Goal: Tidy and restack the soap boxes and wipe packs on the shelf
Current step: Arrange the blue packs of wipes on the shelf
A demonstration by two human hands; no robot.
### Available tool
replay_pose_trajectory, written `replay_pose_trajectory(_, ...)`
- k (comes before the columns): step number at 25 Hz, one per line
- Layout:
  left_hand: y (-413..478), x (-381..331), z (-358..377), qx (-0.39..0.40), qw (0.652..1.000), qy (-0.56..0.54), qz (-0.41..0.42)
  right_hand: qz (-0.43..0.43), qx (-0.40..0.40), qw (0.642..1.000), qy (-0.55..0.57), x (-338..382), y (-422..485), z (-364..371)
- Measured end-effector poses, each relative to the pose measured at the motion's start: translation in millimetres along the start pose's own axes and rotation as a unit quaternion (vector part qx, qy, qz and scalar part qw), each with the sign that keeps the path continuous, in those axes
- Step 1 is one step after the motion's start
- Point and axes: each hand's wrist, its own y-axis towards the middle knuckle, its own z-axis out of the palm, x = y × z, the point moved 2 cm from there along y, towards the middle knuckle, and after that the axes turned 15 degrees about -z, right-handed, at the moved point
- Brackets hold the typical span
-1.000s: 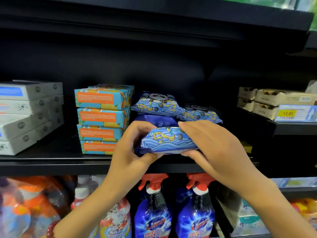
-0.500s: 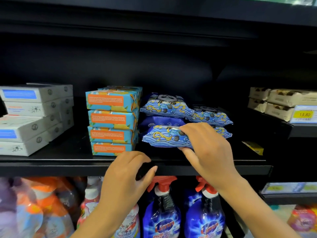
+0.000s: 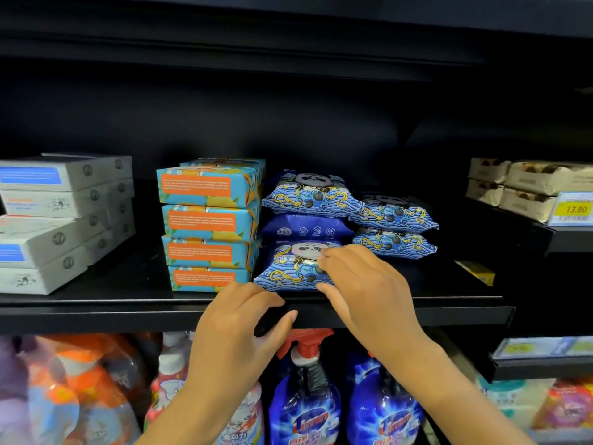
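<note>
a black shelf [image 3: 96, 316] runs just below the grip; a dark back panel [image 3: 321, 123] stands beyond, an upper shelf [image 3: 288, 33] overhead.

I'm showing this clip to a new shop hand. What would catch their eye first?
Probably the two hands at centre: the right hand holds the front wipe pack on the shelf, the left hand hovers by the shelf's front edge. Then the bright orange-and-blue soap boxes, stacked four high left of the packs, and the yellow price tag at far right.
</note>
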Motion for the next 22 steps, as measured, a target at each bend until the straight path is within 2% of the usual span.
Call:
replay_pose_trajectory(9,1.2,-2.1,0.2,0.006,1.000,0.024,0.007,0.029,0.059,0.998,-0.005,-3.2,15.9,11.9)
replay_pose_trajectory(12,6.8,-7.8,2.1,0.020,0.998,0.049,0.024,0.050,0.083,0.993,0.072,-14.0,17.2,11.8)
replay_pose_trajectory(14,11.4,-13.7,6.4,0.043,0.997,0.045,0.048,0.103,0.039,0.983,0.149,-33.9,14.2,6.3)
replay_pose_trajectory(16,15.1,-21.3,12.7,0.080,0.994,0.029,0.065,0.156,-0.052,0.981,0.102,-64.9,7.4,-2.6)
replay_pose_trajectory(17,16.3,-24.8,16.1,0.097,0.993,0.019,0.069,0.179,-0.063,0.980,0.055,-82.2,5.4,-6.8)
replay_pose_trajectory(18,17.0,-27.6,19.0,0.110,0.992,0.009,0.068,0.202,-0.035,0.979,0.020,-99.1,3.9,-8.6)
replay_pose_trajectory(22,18.1,-27.8,22.7,0.121,0.991,-0.025,0.043,0.224,0.218,0.949,-0.035,-140.3,6.6,8.1)
